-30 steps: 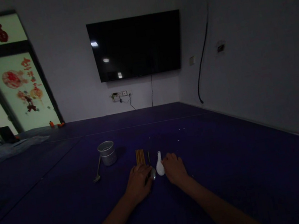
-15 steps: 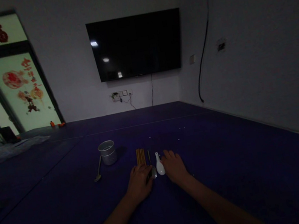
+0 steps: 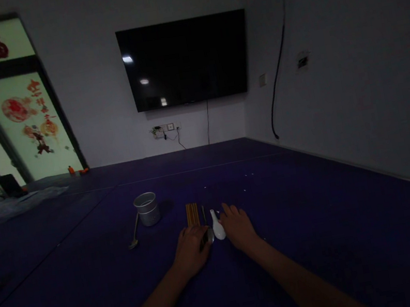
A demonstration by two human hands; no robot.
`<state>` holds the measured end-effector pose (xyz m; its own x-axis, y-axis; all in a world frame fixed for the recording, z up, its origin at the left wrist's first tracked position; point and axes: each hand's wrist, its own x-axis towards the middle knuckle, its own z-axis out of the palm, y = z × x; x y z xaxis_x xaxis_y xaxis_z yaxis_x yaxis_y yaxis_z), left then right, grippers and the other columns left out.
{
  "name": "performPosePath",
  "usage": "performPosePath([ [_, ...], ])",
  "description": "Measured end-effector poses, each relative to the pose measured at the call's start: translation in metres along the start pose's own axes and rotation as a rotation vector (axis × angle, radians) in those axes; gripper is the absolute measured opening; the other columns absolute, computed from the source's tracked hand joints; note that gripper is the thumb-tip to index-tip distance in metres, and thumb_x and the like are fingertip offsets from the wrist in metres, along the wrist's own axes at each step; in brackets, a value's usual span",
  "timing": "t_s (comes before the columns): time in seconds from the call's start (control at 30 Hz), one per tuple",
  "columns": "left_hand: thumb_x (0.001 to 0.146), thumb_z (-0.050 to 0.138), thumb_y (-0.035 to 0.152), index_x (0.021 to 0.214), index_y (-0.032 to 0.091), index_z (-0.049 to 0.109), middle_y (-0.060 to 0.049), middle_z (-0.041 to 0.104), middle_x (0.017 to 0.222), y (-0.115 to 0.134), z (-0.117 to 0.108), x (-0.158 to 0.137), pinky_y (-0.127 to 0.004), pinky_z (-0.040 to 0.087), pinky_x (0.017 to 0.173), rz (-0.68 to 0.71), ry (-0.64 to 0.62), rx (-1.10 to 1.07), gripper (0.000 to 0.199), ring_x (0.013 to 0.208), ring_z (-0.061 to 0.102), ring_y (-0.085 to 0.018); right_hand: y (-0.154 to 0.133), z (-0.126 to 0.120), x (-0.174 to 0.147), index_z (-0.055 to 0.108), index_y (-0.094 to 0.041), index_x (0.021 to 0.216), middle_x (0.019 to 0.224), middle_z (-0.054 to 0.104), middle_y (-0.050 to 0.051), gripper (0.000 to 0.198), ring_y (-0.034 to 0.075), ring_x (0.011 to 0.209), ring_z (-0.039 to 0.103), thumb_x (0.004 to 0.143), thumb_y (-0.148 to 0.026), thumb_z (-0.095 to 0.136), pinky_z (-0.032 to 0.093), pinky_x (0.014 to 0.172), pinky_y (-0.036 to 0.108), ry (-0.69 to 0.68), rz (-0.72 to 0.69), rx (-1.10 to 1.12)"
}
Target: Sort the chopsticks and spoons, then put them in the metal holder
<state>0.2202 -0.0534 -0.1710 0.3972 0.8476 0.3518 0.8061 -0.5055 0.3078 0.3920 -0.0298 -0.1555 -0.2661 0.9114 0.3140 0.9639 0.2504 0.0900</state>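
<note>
Several wooden chopsticks (image 3: 192,215) lie side by side on the dark purple surface, their near ends under my left hand (image 3: 193,250). That hand curls over them, with its thumb by the bowl of a metal spoon (image 3: 210,235). A white soup spoon (image 3: 219,231) lies bowl side near me, just right of the metal one. My right hand (image 3: 237,226) rests palm down against its right side, fingers stretched forward and thumb side touching it. Further left stands a metal cup (image 3: 147,210), with another metal spoon (image 3: 135,234) lying beside it.
The purple surface (image 3: 295,201) runs to the wall, with small white bits on it. A television (image 3: 187,62) hangs above, and a black cable (image 3: 280,67) hangs down the right wall. Plastic sheeting (image 3: 9,207) and a dark bin-like object (image 3: 0,186) are at the left.
The white soup spoon has shifted slightly left, its handle end tilting closer to the metal spoon. My right hand has edged along with it. My left hand stays on the chopsticks.
</note>
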Motion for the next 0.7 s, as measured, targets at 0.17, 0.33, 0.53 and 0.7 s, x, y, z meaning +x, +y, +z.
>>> performPosePath([
  [0.17, 0.082, 0.049, 0.028, 0.116, 0.023, 0.055, -0.007, 0.06, 0.119, -0.0013, 0.0008, -0.0002, -0.04, 0.036, 0.099, 0.004, 0.011, -0.013, 0.036, 0.114, 0.051, -0.022, -0.0035, -0.0061, -0.0024, 0.056, -0.016, 0.121, 0.137, 0.045, 0.014, 0.039, 0.029, 0.111, 0.049, 0.096, -0.025, 0.028, 0.037, 0.088, 0.045, 0.016, -0.022, 0.037],
  [0.33, 0.081, 0.05, 0.028, 0.117, 0.022, 0.054, -0.007, 0.061, 0.118, -0.0024, 0.0022, -0.0002, -0.04, 0.037, 0.098, -0.009, 0.01, -0.023, 0.036, 0.113, 0.051, -0.021, -0.0078, -0.0066, -0.0056, 0.052, -0.021, 0.126, 0.134, 0.049, 0.011, 0.037, 0.026, 0.111, 0.051, 0.094, -0.028, 0.037, 0.038, 0.089, 0.042, -0.034, -0.123, 0.129],
  [0.53, 0.083, 0.048, 0.03, 0.118, 0.021, 0.054, -0.008, 0.06, 0.12, -0.0032, 0.0041, -0.0002, -0.04, 0.037, 0.098, -0.009, 0.014, -0.043, 0.037, 0.114, 0.051, -0.022, -0.0073, -0.0006, -0.0054, 0.052, -0.015, 0.127, 0.131, 0.052, 0.012, 0.038, 0.024, 0.113, 0.053, 0.092, -0.024, 0.042, 0.041, 0.092, 0.036, -0.068, -0.132, 0.226],
  [0.7, 0.083, 0.048, 0.029, 0.118, 0.021, 0.054, -0.008, 0.06, 0.12, -0.0054, 0.0062, 0.0004, -0.039, 0.038, 0.098, 0.009, 0.021, -0.05, 0.036, 0.114, 0.051, -0.022, -0.0065, 0.0022, -0.005, 0.055, -0.013, 0.125, 0.13, 0.053, 0.013, 0.038, 0.023, 0.116, 0.052, 0.09, -0.019, 0.041, 0.04, 0.095, 0.033, -0.06, -0.132, 0.311],
])
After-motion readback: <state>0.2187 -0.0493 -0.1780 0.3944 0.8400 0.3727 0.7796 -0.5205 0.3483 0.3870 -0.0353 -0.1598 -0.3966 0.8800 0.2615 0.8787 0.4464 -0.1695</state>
